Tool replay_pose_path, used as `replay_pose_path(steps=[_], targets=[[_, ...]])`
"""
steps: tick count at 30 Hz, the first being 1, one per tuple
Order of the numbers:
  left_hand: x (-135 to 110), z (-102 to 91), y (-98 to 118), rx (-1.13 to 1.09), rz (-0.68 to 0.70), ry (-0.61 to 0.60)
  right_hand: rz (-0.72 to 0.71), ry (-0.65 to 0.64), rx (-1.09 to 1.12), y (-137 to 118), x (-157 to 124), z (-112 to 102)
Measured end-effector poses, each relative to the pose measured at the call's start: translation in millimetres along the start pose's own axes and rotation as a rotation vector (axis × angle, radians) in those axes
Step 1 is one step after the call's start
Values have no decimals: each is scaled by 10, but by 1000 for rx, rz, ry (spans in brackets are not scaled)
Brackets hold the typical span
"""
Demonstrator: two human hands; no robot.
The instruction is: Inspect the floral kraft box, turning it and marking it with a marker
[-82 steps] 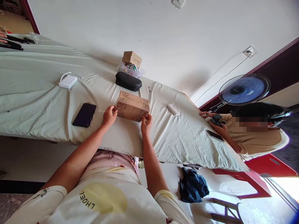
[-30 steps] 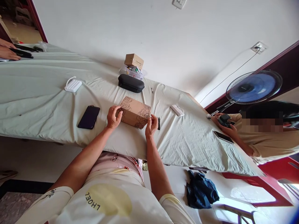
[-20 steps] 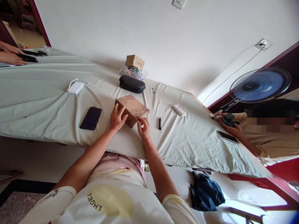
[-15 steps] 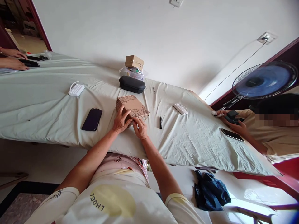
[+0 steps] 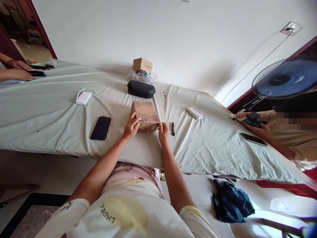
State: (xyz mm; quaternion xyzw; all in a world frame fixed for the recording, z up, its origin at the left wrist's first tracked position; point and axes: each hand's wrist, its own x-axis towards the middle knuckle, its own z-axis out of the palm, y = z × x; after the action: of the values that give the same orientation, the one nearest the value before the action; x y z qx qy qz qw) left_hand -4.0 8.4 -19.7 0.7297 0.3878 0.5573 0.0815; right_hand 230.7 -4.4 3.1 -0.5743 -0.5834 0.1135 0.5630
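White wall behind a cloth-covered bench, a cardboard box near its front edge.
The box's long axis runs toward the wall, far end leaning left; hands apart: left hand spread against its near-left corner, right hand pinching its near-right corner beside a black marker.

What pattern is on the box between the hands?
Dark, looping line drawings on the brown cardboard box; the head view shows it best.
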Motion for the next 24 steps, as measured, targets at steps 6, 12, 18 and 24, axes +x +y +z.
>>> replay_pose_path(steps=[6, 12, 18, 24], targets=[[27, -38, -151, 27, -123, 148, -168, -212, 74, -131, -121, 65], [27, -110, -217, 170, -182, 254, -445, -303, 32, -232, -289, 217], [31, -82, -21, 203, 32, 79, -557, -364, 49, -262, -354, 303], [19, -46, 112, 228, 156, 2, -593, -309, 39, -240, -358, 314]])
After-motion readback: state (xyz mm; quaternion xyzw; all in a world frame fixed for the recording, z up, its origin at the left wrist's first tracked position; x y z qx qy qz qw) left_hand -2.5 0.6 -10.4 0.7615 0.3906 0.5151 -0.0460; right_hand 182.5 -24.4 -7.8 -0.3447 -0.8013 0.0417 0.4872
